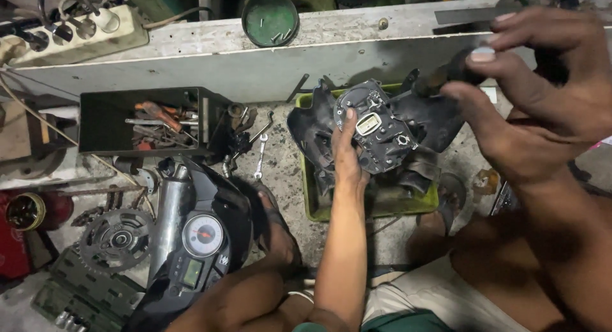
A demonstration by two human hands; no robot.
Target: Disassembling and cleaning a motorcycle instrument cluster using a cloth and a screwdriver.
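The left hand [347,154] is clamped on the lower left edge of a grey instrument cluster [376,125], thumb up along its face. The cluster is tilted, its back side with a small pale rectangular window turned toward the camera, its long axis running from upper left to lower right. It sits over a dark plastic cowl [440,118] that lies in a yellow-green tray [310,198] on the concrete floor [280,160].

The right hand [542,96] is raised close to the camera, fingers closed together around a dark tool handle [449,73] that points down-left toward the cluster.

Left of the tray lie loose wrenches [260,158], then a black toolbox [146,121] near the floor's back edge. Nearer, a second speedometer unit [203,236] and a sprocket [116,238] rest on the floor. A green round tin [270,18] stands on the ledge behind.
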